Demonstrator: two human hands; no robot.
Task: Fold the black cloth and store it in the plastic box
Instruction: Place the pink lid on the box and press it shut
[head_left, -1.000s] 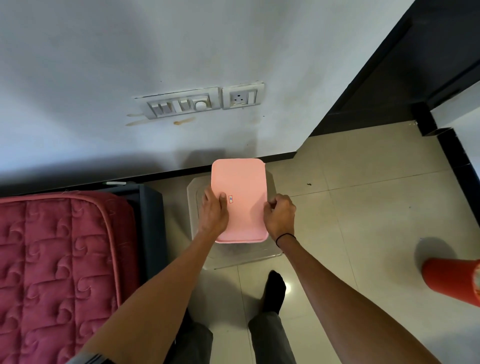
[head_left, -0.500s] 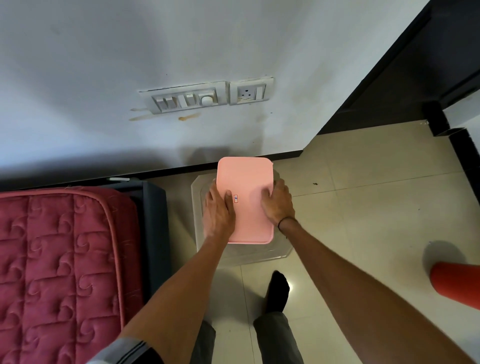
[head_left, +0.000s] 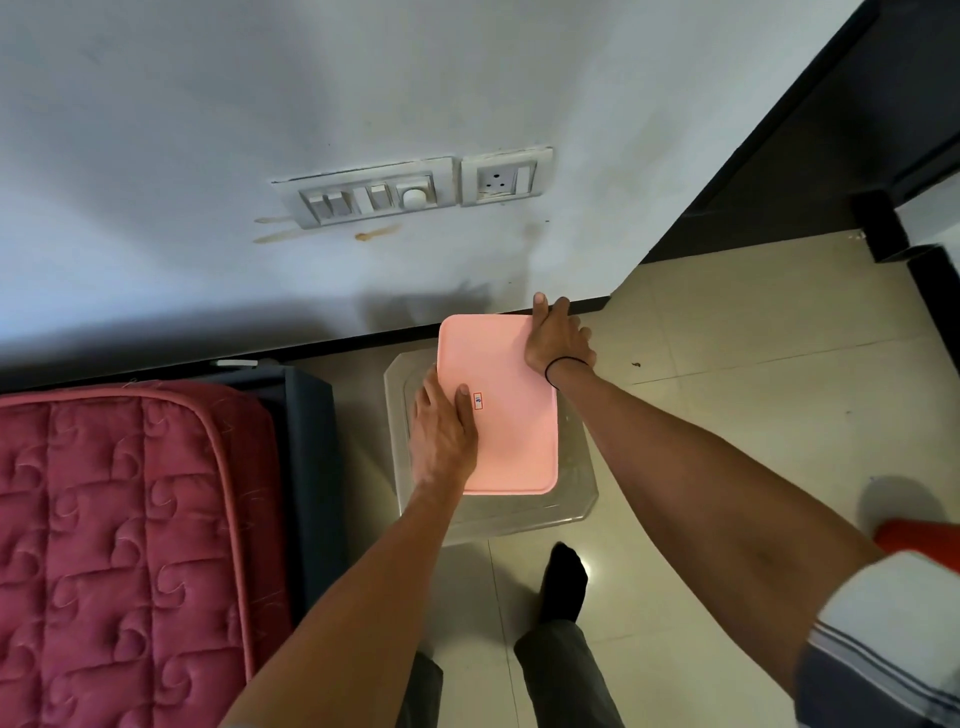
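Observation:
A clear plastic box (head_left: 574, 501) stands on the tiled floor by the wall. A pink lid (head_left: 511, 415) lies flat over its top and hides the inside, so the black cloth is not visible. My left hand (head_left: 441, 431) grips the lid's left edge, thumb on top beside a small sticker. My right hand (head_left: 556, 338) holds the lid's far right corner, fingers curled over the edge.
A red quilted mattress (head_left: 119, 545) on a dark bed frame (head_left: 311, 467) is close on the left. The wall with a switch panel (head_left: 374, 197) is just behind the box. My socked foot (head_left: 563, 582) is in front of it. A red-orange object (head_left: 919, 538) sits right.
My right hand slid from the lid's near right edge up to its far right corner. The lid shifted a little toward the wall over the box. My left hand kept its hold.

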